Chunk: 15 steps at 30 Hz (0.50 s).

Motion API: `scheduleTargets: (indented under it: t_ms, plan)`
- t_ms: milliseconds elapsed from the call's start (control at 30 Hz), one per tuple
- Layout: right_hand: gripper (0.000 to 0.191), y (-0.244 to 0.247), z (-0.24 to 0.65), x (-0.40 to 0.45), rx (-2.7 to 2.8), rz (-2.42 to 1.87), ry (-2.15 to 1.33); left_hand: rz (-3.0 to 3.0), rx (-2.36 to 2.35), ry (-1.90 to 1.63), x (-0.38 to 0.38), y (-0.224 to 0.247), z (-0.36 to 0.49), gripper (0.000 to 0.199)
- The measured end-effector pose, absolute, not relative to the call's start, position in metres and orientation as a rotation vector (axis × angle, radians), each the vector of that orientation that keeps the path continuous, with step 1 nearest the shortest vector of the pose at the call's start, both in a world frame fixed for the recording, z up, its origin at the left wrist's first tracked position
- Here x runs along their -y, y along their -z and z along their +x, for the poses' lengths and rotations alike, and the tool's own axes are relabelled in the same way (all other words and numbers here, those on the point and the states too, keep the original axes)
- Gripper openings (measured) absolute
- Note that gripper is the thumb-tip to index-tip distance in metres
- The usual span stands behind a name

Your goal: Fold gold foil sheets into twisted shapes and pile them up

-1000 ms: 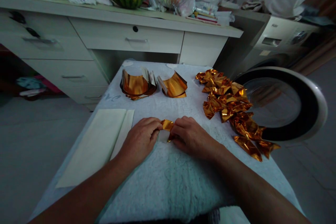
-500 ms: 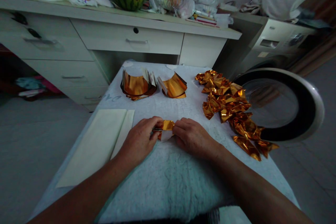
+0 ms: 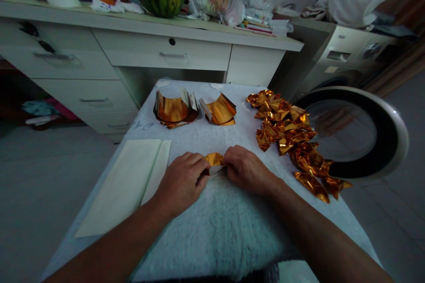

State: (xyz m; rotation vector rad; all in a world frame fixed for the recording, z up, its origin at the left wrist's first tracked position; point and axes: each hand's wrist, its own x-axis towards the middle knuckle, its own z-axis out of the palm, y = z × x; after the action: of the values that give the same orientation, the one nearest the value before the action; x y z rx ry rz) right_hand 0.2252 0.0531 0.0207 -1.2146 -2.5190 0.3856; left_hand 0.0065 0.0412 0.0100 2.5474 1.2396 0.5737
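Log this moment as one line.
left hand: pinching gold foil piece | right hand: pinching its other end | beyond: two foil stacks | rightward: folded foil pile

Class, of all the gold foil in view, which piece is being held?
The small foil piece between the left hand and right hand, pinched by both. The left curved stack, right curved stack and folded heap are untouched.

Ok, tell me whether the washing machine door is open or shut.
Open: the round door stands swung out from the front of the washing machine, beyond the gold foil pieces.
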Motion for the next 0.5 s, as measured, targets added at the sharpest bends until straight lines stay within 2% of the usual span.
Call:
scheduleTargets:
  t_ms: [200,500]
  plan:
    - [0.014,-0.0221,0.2238,-0.0526,2.523,-1.222,-0.462,2.684,-1.232,-0.582,-0.044,-0.0046,0.0066,0.019]
    - [0.017,-0.019,0.2294,-0.0576,2.471,-1.236,-0.576,2.607,-1.338,-0.508,-0.0442,-0.0114,0.0052,0.015]
